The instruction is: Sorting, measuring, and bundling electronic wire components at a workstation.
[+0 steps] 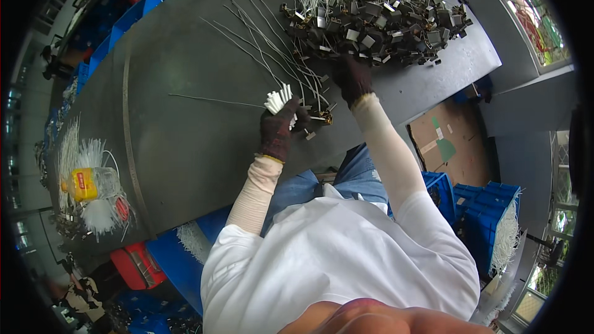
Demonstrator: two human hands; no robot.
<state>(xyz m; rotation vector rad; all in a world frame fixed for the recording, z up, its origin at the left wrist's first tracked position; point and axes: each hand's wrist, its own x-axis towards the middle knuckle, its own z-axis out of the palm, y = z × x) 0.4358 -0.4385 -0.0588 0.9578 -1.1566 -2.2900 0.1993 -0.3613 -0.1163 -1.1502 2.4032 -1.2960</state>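
Note:
My left hand (279,131), in a dark knitted glove, is closed around a bundle of short white tubes (278,100) above the table. A thin grey wire (216,99) runs leftward from beside the bundle. Close to its fingers on the right lie a few small metal parts (322,117) with long wire leads. My right hand (352,79), gloved the same way, reaches to the near edge of a heap of dark boxy metal parts (383,25) with wire leads. Its fingers are dark against the heap, and whether they grip a part cannot be made out.
Loose wires (253,37) stretch over the dark table (185,148) left of the heap. At the table's left end stand a clear bottle with a yellow label (85,184) and white strands. Blue crates (489,216) stand at lower right, and a red container (139,266) at lower left.

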